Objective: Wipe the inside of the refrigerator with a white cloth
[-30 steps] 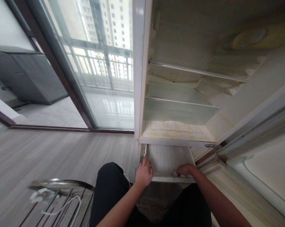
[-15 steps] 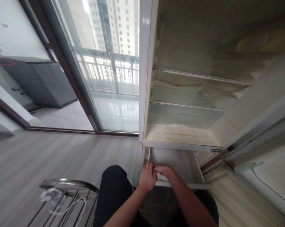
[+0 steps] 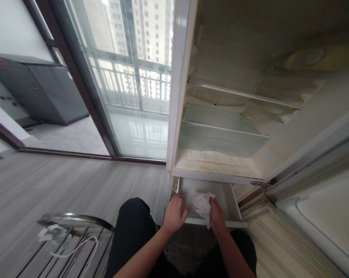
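Note:
An old white fridge (image 3: 174, 96) stands open in front of me, its inside stained yellow. At the bottom a white drawer (image 3: 232, 202) is pulled out. My left hand (image 3: 173, 215) grips the drawer's front left edge, fingers curled over it. My right hand (image 3: 216, 216) holds a crumpled white cloth (image 3: 201, 204) pressed against the inside of the drawer near its front. My knees in black trousers (image 3: 135, 227) are just below the drawer.
Glass shelves (image 3: 220, 123) sit in the upper compartment. The open fridge door (image 3: 319, 208) stretches out at the right. A glass balcony door (image 3: 134, 96) is at the left, a grey cabinet (image 3: 44, 92) beyond it. A metal rack (image 3: 70, 243) with a white cable lies on the wood floor at the lower left.
My right hand moved from the drawer's right front to its middle, and the white cloth now shows in it. My left hand stayed on the drawer's left edge.

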The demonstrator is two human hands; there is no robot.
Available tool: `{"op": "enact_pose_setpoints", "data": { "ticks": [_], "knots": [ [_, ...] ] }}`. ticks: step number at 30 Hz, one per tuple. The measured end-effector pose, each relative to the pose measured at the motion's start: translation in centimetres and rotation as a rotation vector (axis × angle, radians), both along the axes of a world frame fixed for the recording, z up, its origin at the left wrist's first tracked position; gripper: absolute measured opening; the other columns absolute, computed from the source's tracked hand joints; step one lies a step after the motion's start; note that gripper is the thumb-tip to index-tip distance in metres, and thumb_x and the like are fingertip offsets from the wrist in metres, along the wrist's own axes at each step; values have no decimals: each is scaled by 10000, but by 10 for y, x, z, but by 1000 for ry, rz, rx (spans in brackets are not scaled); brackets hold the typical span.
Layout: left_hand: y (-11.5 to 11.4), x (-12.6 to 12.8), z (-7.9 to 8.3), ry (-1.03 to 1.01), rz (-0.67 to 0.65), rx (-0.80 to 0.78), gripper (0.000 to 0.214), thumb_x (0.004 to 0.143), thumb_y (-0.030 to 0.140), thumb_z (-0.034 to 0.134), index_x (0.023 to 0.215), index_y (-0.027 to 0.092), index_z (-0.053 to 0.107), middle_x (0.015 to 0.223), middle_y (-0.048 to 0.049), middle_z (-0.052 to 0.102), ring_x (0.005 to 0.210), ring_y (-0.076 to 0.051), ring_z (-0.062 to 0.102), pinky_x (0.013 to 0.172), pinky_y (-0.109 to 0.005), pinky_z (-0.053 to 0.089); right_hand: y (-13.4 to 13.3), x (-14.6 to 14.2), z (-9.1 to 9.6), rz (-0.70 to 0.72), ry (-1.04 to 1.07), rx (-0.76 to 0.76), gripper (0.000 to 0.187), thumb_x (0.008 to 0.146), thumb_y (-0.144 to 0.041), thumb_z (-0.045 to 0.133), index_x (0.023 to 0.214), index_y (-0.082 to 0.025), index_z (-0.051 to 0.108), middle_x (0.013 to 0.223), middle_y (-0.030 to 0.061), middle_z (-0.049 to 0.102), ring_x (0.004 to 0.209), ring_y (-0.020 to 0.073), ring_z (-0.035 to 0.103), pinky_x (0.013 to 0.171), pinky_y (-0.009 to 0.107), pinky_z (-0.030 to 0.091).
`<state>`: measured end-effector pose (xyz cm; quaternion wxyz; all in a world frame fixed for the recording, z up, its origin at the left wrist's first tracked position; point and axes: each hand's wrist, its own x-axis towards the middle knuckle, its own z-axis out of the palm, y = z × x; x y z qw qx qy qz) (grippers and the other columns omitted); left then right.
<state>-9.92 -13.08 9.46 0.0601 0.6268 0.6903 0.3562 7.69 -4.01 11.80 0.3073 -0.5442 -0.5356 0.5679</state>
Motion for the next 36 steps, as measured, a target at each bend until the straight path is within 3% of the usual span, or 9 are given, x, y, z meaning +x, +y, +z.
{"op": "enact_pose_setpoints", "data": {
  "ticks": [3,6,10,15,19,22,28,32,36],
  "knots": [
    [-10,0,-3,-50,-68,41,224,944,255,449,1107,195,590,1267,-125,606,1292,-274,507,1118,-476,408,-3,-40,15,-4,62,174,540,973,-499,269,1385,-177,406,1354,147,565,1193,216,580,966,326,487],
    [-35,3,-20,-127,-22,45,257,964,281,445,1169,213,585,1261,-119,619,1288,-277,526,1097,-494,440,0,-82,22,444,-102,455,427,977,-396,366,1314,-173,505,1264,122,617,1164,207,577,1013,342,448],
    [-85,5,-51,-190,32,50,428,972,297,479,1394,228,466,1402,-130,552,1324,-261,525,1084,-460,481,7,-124,18,987,-605,769,361,921,-329,534,1192,-124,655,1380,166,557,1392,286,373,1210,476,176],
    [-118,-7,-57,-284,31,2,470,988,288,464,1453,283,406,1504,-102,469,1363,-237,497,1052,-403,517,-8,-167,7,1021,-1091,758,510,799,-236,689,1257,-17,636,1436,284,478,1424,398,333,1199,574,105],
    [-118,-15,-49,-356,121,63,366,980,307,471,1340,249,503,1413,-116,545,1268,-248,578,960,-387,571,-26,-182,-4,1054,-1074,623,447,562,-93,810,1004,-89,746,1270,233,637,1285,424,511,1190,569,140],
    [-117,-15,-47,-366,166,110,324,974,322,475,1284,246,532,1371,-128,564,1237,-267,595,959,-425,570,-33,-166,-2,1085,-966,662,155,763,-184,707,858,-68,747,1028,222,722,1095,337,649,1194,485,197],
    [-102,-12,-39,-256,191,269,348,951,309,503,1293,246,518,1357,-125,570,1284,-290,551,1074,-513,481,-64,-91,9,864,-516,747,326,1009,-291,347,1063,-139,630,1053,132,682,1006,245,629,907,377,501],
    [-78,-2,-28,-130,133,244,415,956,321,493,1363,240,481,1454,-130,508,1358,-305,485,1107,-522,442,-81,-23,-21,775,-358,929,269,994,-267,417,1221,-205,545,1241,104,608,1213,235,531,1092,429,412],
    [-56,8,-23,49,58,108,457,961,347,500,1400,219,486,1557,-123,410,1451,-318,362,1136,-530,400,-63,61,-64,378,-520,978,265,997,-262,401,1187,-211,578,1294,132,583,1268,264,513,1078,491,429]
  ]
}}
